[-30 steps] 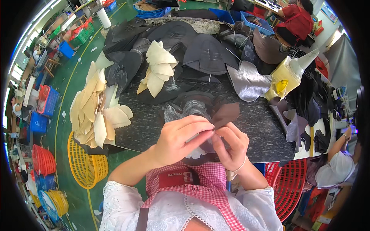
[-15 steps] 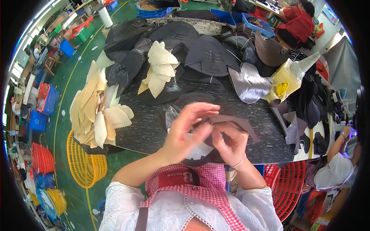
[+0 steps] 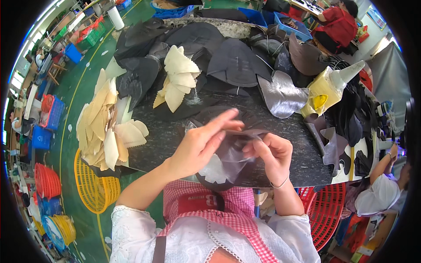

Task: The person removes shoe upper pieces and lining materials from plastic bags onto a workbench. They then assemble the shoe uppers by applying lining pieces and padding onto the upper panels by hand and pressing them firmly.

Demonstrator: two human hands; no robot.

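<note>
A thin dark brown, leather-like piece [image 3: 234, 149] is stretched between my hands above the near edge of the black speckled tabletop. My right hand [image 3: 275, 158] pinches its right edge between thumb and fingers. My left hand [image 3: 199, 142] is at its left edge with fingers stretched out; whether the thumb presses on the piece is hard to see. Beneath lies a dark rounded piece, partly covered, with a whitish scalloped patch [image 3: 214, 171] on it. Beyond my left hand lies a fanned stack of cream zigzag-edged pieces [image 3: 180, 76].
A larger pile of cream pieces [image 3: 103, 125] lies at the table's left edge. Black cut pieces [image 3: 237, 63] cover the back. A yellowish squeeze bottle [image 3: 326, 90] stands back right, near a silvery piece [image 3: 283, 94]. Yellow [image 3: 94, 184] and red baskets [image 3: 326, 215] flank the table.
My right hand has moved slightly right and my left hand slightly left. The brown piece has turned and spread, so more of its face shows.
</note>
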